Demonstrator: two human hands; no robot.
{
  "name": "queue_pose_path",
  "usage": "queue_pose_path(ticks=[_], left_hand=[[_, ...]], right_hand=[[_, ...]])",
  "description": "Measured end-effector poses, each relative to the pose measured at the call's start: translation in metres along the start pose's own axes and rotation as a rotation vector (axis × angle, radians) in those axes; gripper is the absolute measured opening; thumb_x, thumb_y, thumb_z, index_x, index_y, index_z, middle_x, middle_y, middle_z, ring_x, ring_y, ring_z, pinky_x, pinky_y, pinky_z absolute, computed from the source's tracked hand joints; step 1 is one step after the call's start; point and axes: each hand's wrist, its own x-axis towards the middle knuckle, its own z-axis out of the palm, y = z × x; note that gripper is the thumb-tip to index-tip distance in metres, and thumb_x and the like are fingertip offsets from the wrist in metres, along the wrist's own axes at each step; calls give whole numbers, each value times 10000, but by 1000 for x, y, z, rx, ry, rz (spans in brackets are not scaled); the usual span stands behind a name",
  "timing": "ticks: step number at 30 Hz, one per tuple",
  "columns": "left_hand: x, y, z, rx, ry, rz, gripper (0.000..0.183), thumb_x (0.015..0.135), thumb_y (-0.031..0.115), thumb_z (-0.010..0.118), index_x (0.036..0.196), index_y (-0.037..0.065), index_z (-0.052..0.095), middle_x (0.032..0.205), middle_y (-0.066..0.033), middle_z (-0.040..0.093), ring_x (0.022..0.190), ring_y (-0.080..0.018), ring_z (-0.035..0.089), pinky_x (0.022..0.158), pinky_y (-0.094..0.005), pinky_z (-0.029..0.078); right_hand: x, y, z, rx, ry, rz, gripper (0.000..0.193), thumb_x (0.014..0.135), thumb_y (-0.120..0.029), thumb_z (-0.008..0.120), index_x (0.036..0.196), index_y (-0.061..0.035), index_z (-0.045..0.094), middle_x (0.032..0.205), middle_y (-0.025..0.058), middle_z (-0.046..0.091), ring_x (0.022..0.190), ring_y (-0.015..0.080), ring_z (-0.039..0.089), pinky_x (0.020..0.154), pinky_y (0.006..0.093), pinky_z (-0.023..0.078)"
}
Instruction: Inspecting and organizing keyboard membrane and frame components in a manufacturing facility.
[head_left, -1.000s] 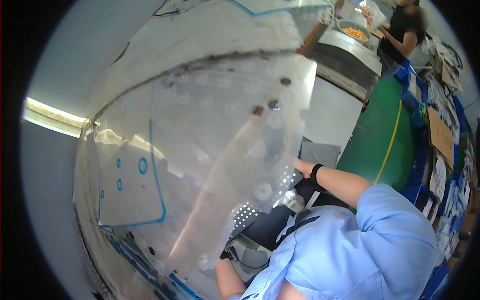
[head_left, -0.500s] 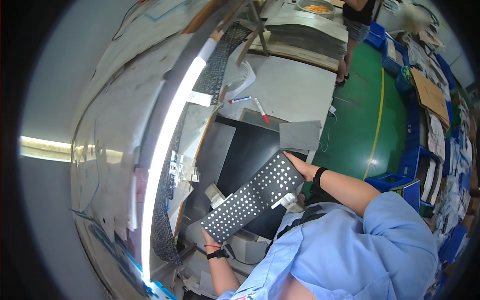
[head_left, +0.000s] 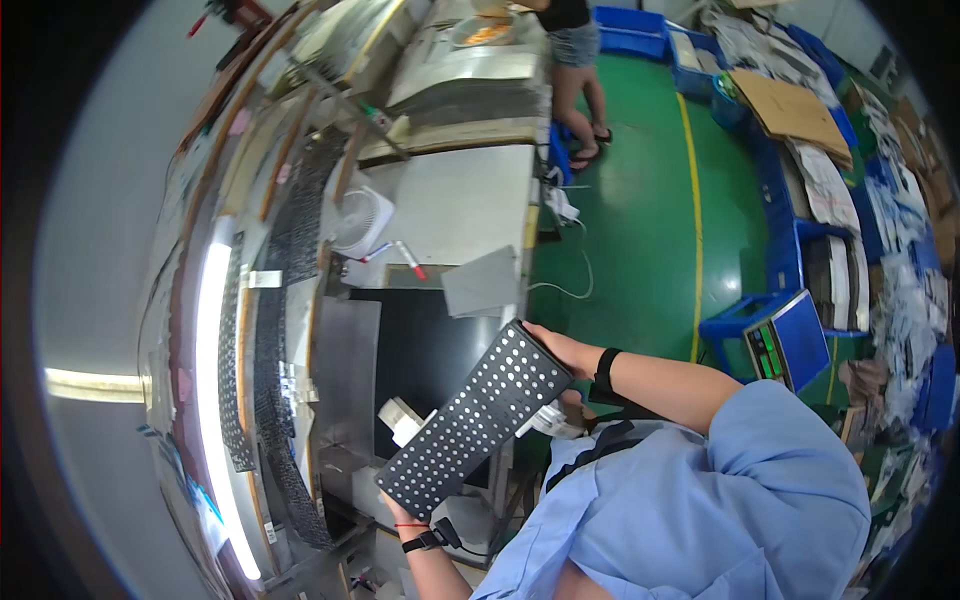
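A long black panel (head_left: 470, 425) covered with rows of white dots is held up at a slant in front of my body. My left hand (head_left: 403, 508) grips its lower left end, with most of the fingers hidden behind it. At the upper right end my right hand (head_left: 556, 345) grips the edge, its fingertips also out of sight behind the panel. White blocky parts (head_left: 402, 420) show past the panel's long side, above the dark work surface (head_left: 425, 345).
Beyond the panel lie a loose grey sheet (head_left: 482, 283), two markers (head_left: 408, 258) and a white fan (head_left: 362, 222). A lit tube lamp (head_left: 212, 400) runs down the left. On the right stand a blue stool (head_left: 725, 325), a scale (head_left: 800, 340) and blue bins. Another person (head_left: 573, 80) stands at the back.
The whole view has turned, so the bench and lamp sit farther left and more of the floor and the scale shows. Both hands keep their hold on the black panel.
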Motion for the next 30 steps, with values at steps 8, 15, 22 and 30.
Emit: queue_pose_path(ticks=[8,15,22,30], left_hand=[[-71,-80,138,217,-127,-82,553,941,458,332,1156,16,585,1123,-133,634,982,-278,638,825,-417,554],[-50,-204,304,509,-498,-362,547,954,414,324,1206,-12,557,1199,-152,600,1037,-290,612,873,-416,527],[-7,-399,489,758,-794,-748,608,962,493,268,1264,36,533,1230,-116,593,1073,-268,599,917,-403,503],[-17,-650,662,1040,-1194,-863,579,947,500,333,1229,49,559,1156,-118,633,956,-233,659,811,-380,565]], right_hand=[[-202,23,-115,172,174,-120,539,942,-587,344,973,-145,652,875,22,664,749,121,602,736,308,475],[-371,103,-251,579,487,-314,516,921,-597,396,962,-145,641,839,-6,653,666,103,606,646,279,492],[-471,242,-368,952,823,-641,661,886,-648,392,1238,-109,543,1061,80,654,877,175,661,773,313,524],[-525,329,-473,1178,970,-1018,649,927,-613,319,1248,-89,529,1122,85,637,937,190,661,815,345,554]])
